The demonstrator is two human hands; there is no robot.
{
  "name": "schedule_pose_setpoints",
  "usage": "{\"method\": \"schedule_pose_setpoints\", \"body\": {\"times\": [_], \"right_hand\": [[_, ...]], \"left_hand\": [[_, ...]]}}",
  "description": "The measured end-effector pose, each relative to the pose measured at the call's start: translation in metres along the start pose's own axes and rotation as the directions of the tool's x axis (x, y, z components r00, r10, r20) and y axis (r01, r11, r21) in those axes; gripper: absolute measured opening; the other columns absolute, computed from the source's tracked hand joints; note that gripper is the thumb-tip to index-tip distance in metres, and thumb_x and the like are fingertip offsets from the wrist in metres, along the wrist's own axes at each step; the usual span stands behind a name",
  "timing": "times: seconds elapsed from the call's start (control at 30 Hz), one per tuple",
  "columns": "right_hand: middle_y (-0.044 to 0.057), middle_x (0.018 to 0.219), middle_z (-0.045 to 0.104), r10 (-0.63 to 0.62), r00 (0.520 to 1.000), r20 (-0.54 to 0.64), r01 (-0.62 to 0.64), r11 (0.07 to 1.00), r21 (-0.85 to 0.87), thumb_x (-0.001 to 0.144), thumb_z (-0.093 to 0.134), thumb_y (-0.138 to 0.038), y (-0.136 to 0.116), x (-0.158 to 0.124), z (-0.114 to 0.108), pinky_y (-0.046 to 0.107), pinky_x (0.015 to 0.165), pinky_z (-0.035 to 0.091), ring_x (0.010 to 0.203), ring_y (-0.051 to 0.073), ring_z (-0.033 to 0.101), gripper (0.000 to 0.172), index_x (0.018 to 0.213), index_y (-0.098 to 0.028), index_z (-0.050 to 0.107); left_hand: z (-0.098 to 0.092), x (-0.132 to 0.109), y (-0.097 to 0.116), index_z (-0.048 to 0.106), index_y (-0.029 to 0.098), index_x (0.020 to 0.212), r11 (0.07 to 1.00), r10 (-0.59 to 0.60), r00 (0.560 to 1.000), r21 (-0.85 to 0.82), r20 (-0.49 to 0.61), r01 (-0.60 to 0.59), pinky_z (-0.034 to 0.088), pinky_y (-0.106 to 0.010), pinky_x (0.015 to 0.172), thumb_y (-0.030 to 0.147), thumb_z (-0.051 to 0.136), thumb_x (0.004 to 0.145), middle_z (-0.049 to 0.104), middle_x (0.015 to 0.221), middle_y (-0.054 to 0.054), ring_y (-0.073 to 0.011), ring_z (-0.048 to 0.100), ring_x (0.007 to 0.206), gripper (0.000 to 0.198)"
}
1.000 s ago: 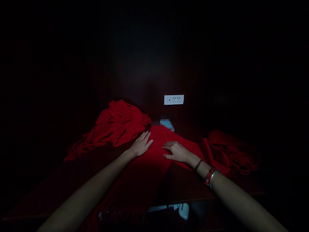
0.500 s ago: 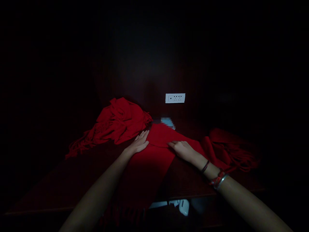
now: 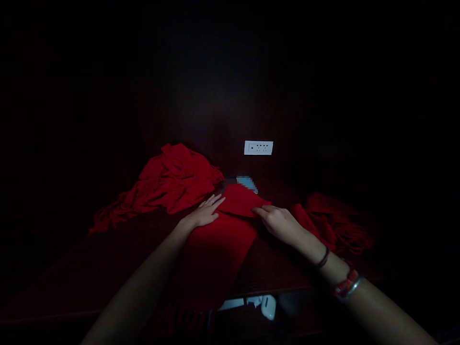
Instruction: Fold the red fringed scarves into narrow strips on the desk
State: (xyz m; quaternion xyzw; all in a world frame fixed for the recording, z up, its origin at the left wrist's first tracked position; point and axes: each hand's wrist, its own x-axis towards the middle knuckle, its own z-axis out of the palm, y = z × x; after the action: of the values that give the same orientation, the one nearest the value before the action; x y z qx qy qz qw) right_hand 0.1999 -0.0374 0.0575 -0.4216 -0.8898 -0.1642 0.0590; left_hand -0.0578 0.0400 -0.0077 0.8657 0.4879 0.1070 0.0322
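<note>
A red scarf (image 3: 219, 244) lies flat down the middle of a dark table (image 3: 89, 273), its fringe hanging over the near edge. My left hand (image 3: 204, 213) rests flat on its left side, fingers stretched out. My right hand (image 3: 278, 221) sits at the scarf's right edge with fingers curled on the fold of cloth there. The wrist wears bracelets.
A crumpled red scarf (image 3: 168, 184) is heaped at the back left, another red scarf (image 3: 334, 220) lies at the right. A white wall socket (image 3: 258, 147) is on the dark back wall. Pale objects (image 3: 268, 306) show below the table's near edge.
My right hand moved from lying flat on the scarf's middle out to its right edge and curled onto the cloth. The far end of the scarf now lies folded over. Left hand barely shifted.
</note>
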Motion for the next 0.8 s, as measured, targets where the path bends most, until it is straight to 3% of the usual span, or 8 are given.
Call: {"method": "schedule_pose_setpoints", "body": {"times": [0.1, 0.2, 0.33, 0.43, 0.53, 0.67, 0.8], "right_hand": [[0.008, 0.092, 0.056, -0.065, 0.985, 0.158, 0.058, 0.997, 0.047, 0.077, 0.034, -0.016, 0.002, -0.008, 0.005, 0.025, 0.064, 0.040, 0.079, 0.017, 0.054, 0.032, 0.106, -0.019, 0.048], [0.009, 0.096, 0.055, -0.118, 0.958, 0.263, 0.072, 0.981, 0.178, 0.077, 0.038, -0.027, 0.011, -0.013, 0.010, 0.026, 0.067, 0.040, 0.083, 0.018, 0.053, 0.030, 0.103, -0.018, 0.052], [0.007, 0.107, 0.051, -0.201, 0.948, 0.248, 0.074, 0.894, 0.443, 0.079, 0.030, -0.047, 0.028, -0.004, 0.010, 0.028, 0.081, 0.035, 0.097, 0.018, 0.047, 0.045, 0.111, -0.020, 0.047], [0.007, 0.123, 0.037, 0.046, 0.983, 0.179, -0.118, 0.903, 0.413, 0.078, 0.021, -0.053, 0.036, 0.007, 0.026, 0.036, 0.090, 0.026, 0.113, 0.022, 0.030, 0.053, 0.119, -0.022, 0.037], [0.007, 0.132, 0.019, 0.288, 0.928, 0.238, -0.350, 0.893, 0.283, 0.072, 0.021, -0.062, 0.040, 0.011, 0.057, 0.049, 0.089, 0.019, 0.118, 0.030, 0.015, 0.064, 0.125, -0.026, 0.024], [0.007, 0.134, 0.011, 0.349, 0.901, 0.258, -0.407, 0.886, 0.222, 0.072, 0.012, -0.064, 0.045, 0.002, 0.084, 0.049, 0.091, 0.014, 0.119, 0.028, 0.013, 0.066, 0.128, -0.030, 0.011], [0.006, 0.134, 0.012, 0.375, 0.891, 0.257, -0.427, 0.884, 0.189, 0.072, 0.011, -0.063, 0.052, -0.009, 0.085, 0.047, 0.092, 0.013, 0.120, 0.027, 0.012, 0.064, 0.128, -0.031, 0.008]], "left_hand": [[-0.002, 0.000, 0.002, 0.011, 0.026, 0.128, 1.000, 0.029, 0.999, 0.005, 0.030, -0.029, 0.013, -0.038, 0.097, 0.022, 0.031, 0.075, 0.008, 0.135, 0.002, -0.0184, 0.004, 0.122, 0.058], [-0.006, -0.002, 0.003, 0.017, 0.026, 0.127, 1.000, 0.007, 0.994, -0.002, 0.105, -0.007, 0.013, -0.038, 0.097, 0.024, 0.028, 0.078, 0.016, 0.133, 0.003, -0.0183, 0.009, 0.121, 0.050], [-0.011, -0.005, 0.003, 0.021, 0.026, 0.126, 1.000, 0.004, 0.988, -0.012, 0.154, -0.002, 0.013, -0.038, 0.097, 0.029, 0.023, 0.081, 0.016, 0.133, 0.003, -0.0185, 0.009, 0.121, 0.045], [-0.011, -0.005, 0.007, 0.016, 0.026, 0.127, 1.000, 0.022, 0.996, -0.004, 0.088, -0.022, 0.012, -0.038, 0.097, 0.033, 0.020, 0.083, 0.011, 0.134, 0.003, -0.0180, 0.006, 0.122, 0.045], [-0.006, -0.003, 0.015, 0.003, 0.027, 0.128, 0.998, 0.065, 0.997, -0.014, 0.030, -0.064, 0.011, -0.038, 0.097, 0.044, 0.017, 0.083, 0.004, 0.135, 0.003, -0.0171, 0.002, 0.122, 0.051], [0.001, 0.000, 0.021, 0.008, 0.028, 0.128, 0.997, 0.073, 0.989, 0.009, 0.130, -0.075, 0.010, -0.040, 0.096, 0.056, 0.018, 0.078, 0.006, 0.135, 0.000, -0.0180, 0.004, 0.122, 0.058], [0.002, -0.002, 0.015, 0.011, 0.029, 0.127, 0.999, 0.033, 0.988, 0.033, 0.153, -0.039, 0.008, -0.043, 0.095, 0.059, 0.017, 0.076, 0.007, 0.134, -0.001, -0.0180, 0.006, 0.122, 0.060]]}}
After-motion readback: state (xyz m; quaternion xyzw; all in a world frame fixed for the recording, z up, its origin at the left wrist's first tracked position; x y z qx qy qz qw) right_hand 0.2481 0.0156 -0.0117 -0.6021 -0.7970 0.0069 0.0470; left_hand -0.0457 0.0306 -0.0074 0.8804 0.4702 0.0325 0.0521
